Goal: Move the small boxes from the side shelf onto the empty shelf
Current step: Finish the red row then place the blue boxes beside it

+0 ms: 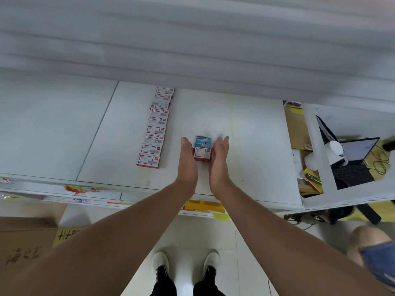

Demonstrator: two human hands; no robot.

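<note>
Both hands reach over the white shelf (245, 129), palms facing each other with fingers straight. The left hand (187, 161) and right hand (219, 161) press flat against either side of a short stack of small boxes (202, 149) standing on the shelf between the fingers. A row of red-and-white boxes (155, 129) lies left of the left fingers, apart from them.

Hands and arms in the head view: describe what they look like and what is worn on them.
Both arms are bare along all that shows, with no sleeve in view. The left hand and the right hand wear no gloves, and no watch, bracelet or ring shows on either. Lower down, white shoes and dark trouser legs are worn.
</note>
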